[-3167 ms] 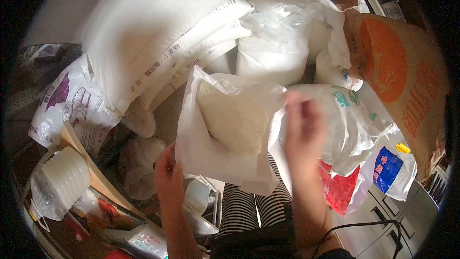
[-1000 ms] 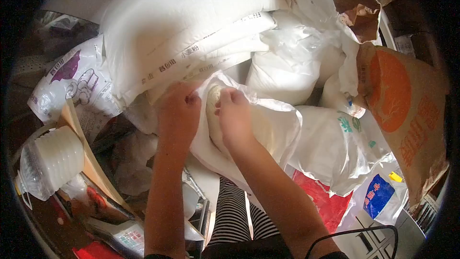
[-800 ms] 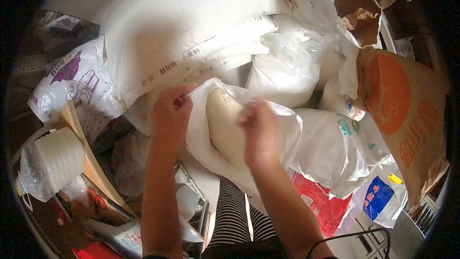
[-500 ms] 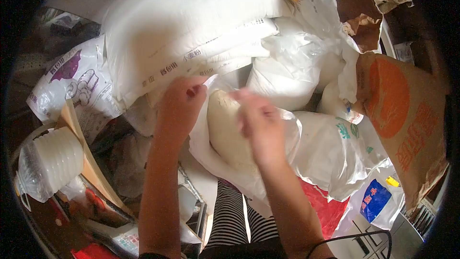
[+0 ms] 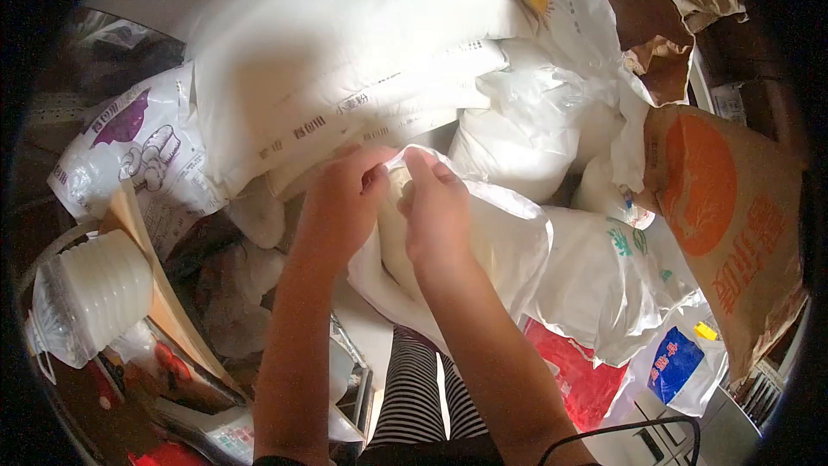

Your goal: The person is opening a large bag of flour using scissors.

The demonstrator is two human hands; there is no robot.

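Observation:
An opened white sack (image 5: pixel 517 246) stands in front of me, its mouth facing up. Inside it a cream-coloured powder (image 5: pixel 393 250), which looks like flour, shows between my arms. My left hand (image 5: pixel 349 194) is closed on the far left part of the sack's rim. Close beside it, my right hand (image 5: pixel 435 207) pinches the same far rim, thumb and fingers together. The fingertips of both hands are partly hidden by the folded edge.
Large full white sacks (image 5: pixel 362 26) are stacked behind. Right of them sits a clear bag of white contents (image 5: pixel 517 138). A brown paper sack (image 5: pixel 724 224) leans at right, above a red bag (image 5: pixel 578 375). Stacked plastic containers (image 5: pixel 99 289) stand at left beside a wooden board (image 5: pixel 142 242).
My right hand has moved up and left from over the powder to the far rim, close to my left hand. The sack's right side now stands wider and higher.

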